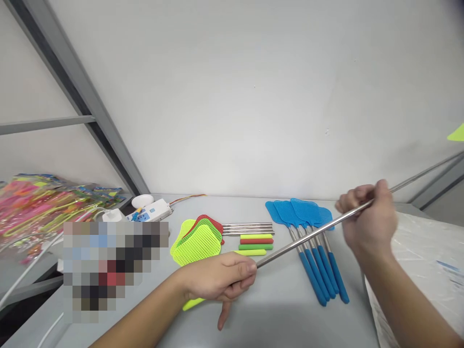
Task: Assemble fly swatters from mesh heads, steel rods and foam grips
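Note:
My left hand [221,278] is closed round the lower end of an extended fly swatter [300,239], where the yellow-green grip emerges below the palm. Its long steel rod slants up to the right, and part of a yellow-green head [457,133] shows at the right edge of the view. Higher on the rod, my right hand [369,217] has its fingers curled round the metal. Blue fly swatters [315,237] lie fanned out behind the rod. Yellow-green, green and red mesh heads [197,241] rest near my left hand, beside steel rods [250,229] and coloured grips [255,241].
A white power strip [154,211] with cables lies at the back left. Packaged colourful items [54,208] are heaped at far left, by a grey metal frame [87,101]. White plastic sheeting [427,261] covers the right side. A blurred patch hides part of the table.

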`<state>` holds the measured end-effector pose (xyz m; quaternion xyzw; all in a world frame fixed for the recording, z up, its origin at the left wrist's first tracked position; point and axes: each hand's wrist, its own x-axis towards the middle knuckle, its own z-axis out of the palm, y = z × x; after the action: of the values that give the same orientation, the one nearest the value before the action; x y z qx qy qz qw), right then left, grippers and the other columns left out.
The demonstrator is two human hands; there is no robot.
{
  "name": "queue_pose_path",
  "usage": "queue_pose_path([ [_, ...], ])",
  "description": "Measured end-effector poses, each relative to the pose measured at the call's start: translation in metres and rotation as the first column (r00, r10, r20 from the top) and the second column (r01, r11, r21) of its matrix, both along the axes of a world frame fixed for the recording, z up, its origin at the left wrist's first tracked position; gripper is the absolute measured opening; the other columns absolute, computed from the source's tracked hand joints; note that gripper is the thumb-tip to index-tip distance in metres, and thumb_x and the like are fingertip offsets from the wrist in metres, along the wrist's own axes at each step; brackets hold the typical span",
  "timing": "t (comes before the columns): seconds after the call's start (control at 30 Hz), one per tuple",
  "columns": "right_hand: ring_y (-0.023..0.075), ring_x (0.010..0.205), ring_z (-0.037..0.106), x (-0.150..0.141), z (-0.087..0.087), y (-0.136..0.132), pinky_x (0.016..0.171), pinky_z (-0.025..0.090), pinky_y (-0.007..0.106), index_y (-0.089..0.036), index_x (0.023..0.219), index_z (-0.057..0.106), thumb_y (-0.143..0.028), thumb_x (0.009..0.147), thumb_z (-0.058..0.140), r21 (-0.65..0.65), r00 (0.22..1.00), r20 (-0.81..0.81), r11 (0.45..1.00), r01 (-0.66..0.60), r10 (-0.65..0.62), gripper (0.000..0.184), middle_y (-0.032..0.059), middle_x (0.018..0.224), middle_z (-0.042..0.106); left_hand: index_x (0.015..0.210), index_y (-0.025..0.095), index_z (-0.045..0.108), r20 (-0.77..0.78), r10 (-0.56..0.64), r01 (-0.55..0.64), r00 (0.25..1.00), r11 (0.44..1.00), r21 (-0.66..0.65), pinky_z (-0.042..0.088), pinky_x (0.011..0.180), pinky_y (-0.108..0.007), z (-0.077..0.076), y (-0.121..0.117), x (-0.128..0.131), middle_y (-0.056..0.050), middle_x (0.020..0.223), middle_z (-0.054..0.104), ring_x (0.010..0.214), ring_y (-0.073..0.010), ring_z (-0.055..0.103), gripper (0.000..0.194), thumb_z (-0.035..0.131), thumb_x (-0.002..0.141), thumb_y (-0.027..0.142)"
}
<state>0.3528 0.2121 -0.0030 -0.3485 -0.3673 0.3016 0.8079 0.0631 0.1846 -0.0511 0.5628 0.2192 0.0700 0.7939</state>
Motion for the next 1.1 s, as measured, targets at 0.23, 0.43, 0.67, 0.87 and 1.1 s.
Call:
queue_pose_path([
  [0.23,0.0108,0.046,0.033,-0.048,-0.028,-0.022,0.047,0.029,0.027,-0.020,0.065,0.054,-0.052,0.096,0.038,-0.234,0.945,0.198,0.949,-0.211,0.259,0.047,-0.0051,0.046,0.032,0.072,0.020,0.039,-0.001,0.001,-0.001,1.000,1.000,0.020,0.039,0.034,-0.019,0.007,0.005,-0.007,0.011,0.047,0.026,0.036,-0.0053,0.019,0.043,0.042,0.094,0.057],
  [0.43,0.0110,0.046,0.035,-0.017,-0.004,-0.010,0.047,0.030,0.027,-0.020,0.059,0.049,-0.045,0.096,0.042,-0.098,0.982,0.183,0.995,-0.027,0.045,0.045,-0.0041,0.046,0.034,0.069,0.021,0.038,-0.064,0.011,-0.005,0.998,0.996,0.091,0.045,0.039,-0.020,0.018,0.005,-0.010,0.010,0.050,0.027,0.041,-0.0066,0.025,0.045,0.043,0.093,0.058],
  [0.67,0.0104,0.049,0.034,-0.044,-0.019,-0.019,0.048,0.031,0.025,-0.021,0.066,0.052,-0.049,0.095,0.044,-0.225,0.958,0.159,0.953,-0.201,0.240,0.041,-0.0052,0.048,0.032,0.079,0.018,0.052,-0.105,0.092,-0.079,0.990,0.989,0.124,0.042,0.039,-0.020,0.017,0.003,-0.009,0.011,0.046,0.027,0.039,-0.0067,0.021,0.042,0.045,0.093,0.057],
  [0.87,0.0077,0.043,0.028,-0.082,-0.038,-0.043,0.043,0.021,0.023,-0.019,0.068,0.052,-0.051,0.094,0.046,-0.390,0.768,0.315,0.814,-0.430,0.557,0.041,-0.0063,0.047,0.034,0.082,0.018,0.053,-0.047,0.105,-0.101,0.993,0.992,0.081,0.040,0.038,-0.021,0.013,-0.005,0.002,0.012,0.045,0.027,0.036,-0.0063,0.019,0.045,0.044,0.092,0.061],
  [1.1,0.0090,0.048,0.031,-0.080,-0.031,-0.047,0.043,0.025,0.023,-0.020,0.065,0.049,-0.049,0.093,0.047,-0.322,0.864,0.275,0.887,-0.331,0.422,0.041,-0.0049,0.052,0.035,0.074,0.020,0.043,0.060,0.059,-0.060,0.996,0.998,0.021,0.038,0.039,-0.020,0.014,-0.008,0.006,0.012,0.045,0.023,0.037,-0.0062,0.019,0.043,0.043,0.093,0.059],
])
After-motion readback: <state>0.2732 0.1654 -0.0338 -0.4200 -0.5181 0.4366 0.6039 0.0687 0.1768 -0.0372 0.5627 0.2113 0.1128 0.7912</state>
